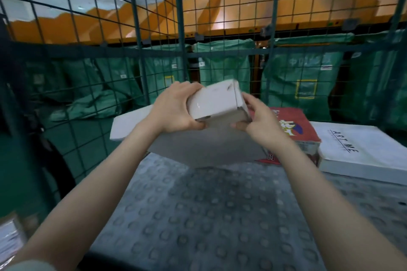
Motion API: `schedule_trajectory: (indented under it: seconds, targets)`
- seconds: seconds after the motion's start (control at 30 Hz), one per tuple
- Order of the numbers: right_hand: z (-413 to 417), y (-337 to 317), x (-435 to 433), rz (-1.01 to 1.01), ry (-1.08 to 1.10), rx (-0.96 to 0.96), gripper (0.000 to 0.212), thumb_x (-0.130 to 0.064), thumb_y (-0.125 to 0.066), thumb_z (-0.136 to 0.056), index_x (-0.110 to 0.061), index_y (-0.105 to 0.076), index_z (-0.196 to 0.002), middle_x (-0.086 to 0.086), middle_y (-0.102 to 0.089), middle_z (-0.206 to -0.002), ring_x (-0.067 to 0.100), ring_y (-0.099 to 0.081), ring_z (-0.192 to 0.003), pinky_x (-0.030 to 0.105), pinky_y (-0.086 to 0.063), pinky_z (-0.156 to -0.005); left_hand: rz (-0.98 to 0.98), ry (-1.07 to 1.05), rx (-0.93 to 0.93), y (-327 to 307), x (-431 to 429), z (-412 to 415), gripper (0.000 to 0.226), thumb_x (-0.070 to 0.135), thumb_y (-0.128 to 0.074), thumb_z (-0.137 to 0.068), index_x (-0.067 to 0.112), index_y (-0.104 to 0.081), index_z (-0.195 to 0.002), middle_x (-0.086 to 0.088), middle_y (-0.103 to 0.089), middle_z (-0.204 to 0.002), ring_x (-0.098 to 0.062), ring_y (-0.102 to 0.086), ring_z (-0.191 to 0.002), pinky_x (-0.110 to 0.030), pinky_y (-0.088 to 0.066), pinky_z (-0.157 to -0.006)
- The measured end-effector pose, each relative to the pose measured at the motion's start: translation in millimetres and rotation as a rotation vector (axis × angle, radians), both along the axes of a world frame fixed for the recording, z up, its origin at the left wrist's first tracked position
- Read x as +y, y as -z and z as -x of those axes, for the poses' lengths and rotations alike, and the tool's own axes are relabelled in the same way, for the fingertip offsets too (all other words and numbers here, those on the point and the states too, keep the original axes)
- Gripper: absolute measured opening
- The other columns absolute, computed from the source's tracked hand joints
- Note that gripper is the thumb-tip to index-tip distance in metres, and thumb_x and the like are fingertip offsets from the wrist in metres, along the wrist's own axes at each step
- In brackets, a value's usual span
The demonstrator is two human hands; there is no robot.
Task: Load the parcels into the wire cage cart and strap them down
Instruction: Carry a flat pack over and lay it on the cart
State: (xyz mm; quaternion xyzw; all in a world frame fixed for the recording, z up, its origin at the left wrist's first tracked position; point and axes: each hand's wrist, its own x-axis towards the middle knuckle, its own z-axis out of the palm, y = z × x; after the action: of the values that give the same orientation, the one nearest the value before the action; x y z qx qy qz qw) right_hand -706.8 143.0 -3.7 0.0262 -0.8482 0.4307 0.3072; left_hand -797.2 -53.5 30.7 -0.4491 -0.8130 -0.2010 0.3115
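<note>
Though blurred, parcel (215, 100) between left hand (176, 110), right hand (261, 117)

A single wide-angle head-worn view looks forward and down from close above the cart floor (209, 215), facing the cage's wire mesh wall (154, 28).

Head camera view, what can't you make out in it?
Head view:
- small white cardboard box: motion-blurred, any label unreadable.
- large flat white box: middle hidden behind the held box.
- red printed carton: print partly covered by the right hand.
- white ART ME box: cut off by right edge.
</note>
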Motion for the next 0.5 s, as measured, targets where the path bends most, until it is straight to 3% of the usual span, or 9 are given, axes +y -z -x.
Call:
schedule_trajectory:
  seconds: [0.07, 0.17, 0.27, 0.33, 0.5]
  targets:
    - [-3, 18, -1, 0.011, 0.004, -0.042, 0.073, -0.008, -0.074, -0.077, -0.025, -0.043, -0.14, -0.004, -0.049, -0.126, 0.008, -0.042, -0.117, 0.027, -0.033, -0.102, 0.057, -0.028, 0.079, 10, 2, -7, 0.078, 0.066, -0.055, -0.051, 0.017, -0.058, -0.111, -0.002, -0.056, -0.09, -0.022, -0.045, -0.079, -0.032, -0.035, -0.065]
    - [-9, 55, -9, 0.169, 0.048, 0.012, 0.076, -0.021, -0.073, -0.074, -0.03, -0.039, -0.142, 0.003, -0.052, -0.131, 0.019, -0.048, -0.121, 0.042, -0.039, -0.105, 0.054, -0.042, 0.175, 32, 6, -20, 0.078, 0.064, -0.055, -0.052, 0.014, -0.06, -0.111, -0.002, -0.055, -0.083, -0.022, -0.045, -0.073, -0.029, -0.036, -0.062]
    - [-19, 102, -28, 0.279, 0.162, 0.096, 0.079, -0.006, -0.075, -0.073, -0.02, -0.041, -0.142, 0.008, -0.051, -0.131, 0.022, -0.049, -0.121, 0.042, -0.04, -0.104, 0.058, -0.023, 0.31, 68, 1, -34, 0.074, 0.059, -0.064, -0.054, 0.018, -0.051, -0.114, -0.005, -0.055, -0.084, -0.026, -0.047, -0.073, -0.034, -0.044, -0.065]
    - [-30, 130, -36, 0.322, 0.207, 0.073, 0.077, -0.002, -0.071, -0.077, -0.015, -0.037, -0.144, 0.01, -0.049, -0.133, 0.02, -0.048, -0.12, 0.031, -0.038, -0.103, 0.051, 0.024, 0.382, 94, -3, -41, 0.071, 0.053, -0.071, -0.054, 0.019, -0.049, -0.112, -0.007, -0.054, -0.08, -0.026, -0.046, -0.07, -0.033, -0.041, -0.061]
    - [-58, 169, -26, 0.187, 0.133, -0.413, 0.075, -0.003, -0.052, -0.09, -0.022, -0.014, -0.151, 0.011, -0.036, -0.145, 0.025, -0.04, -0.131, 0.018, -0.032, -0.093, 0.196, 0.028, 0.437, 157, -10, -38, 0.065, 0.047, -0.074, -0.054, 0.017, -0.049, -0.106, -0.009, -0.049, -0.076, -0.023, -0.037, -0.07, -0.028, -0.027, -0.059]
